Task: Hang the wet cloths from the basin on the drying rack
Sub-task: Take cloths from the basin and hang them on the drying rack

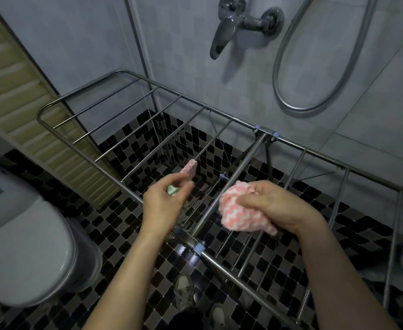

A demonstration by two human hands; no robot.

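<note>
You've got two bundles going: your right hand (276,206) is clenched round a bunched pink-and-white cloth (238,210), held just right of the drying rack (148,79)'s centre bar. Your left hand (167,203) is pinched shut on a blurry green cloth (171,189), with another pink piece (190,168) poking out towards the far side. The biggest risk is wet fabric slipping between the rails onto the floor if you let go before it's draped. The right-hand cloth is too wadded to show a clear long axis; it sags near-right.
</note>
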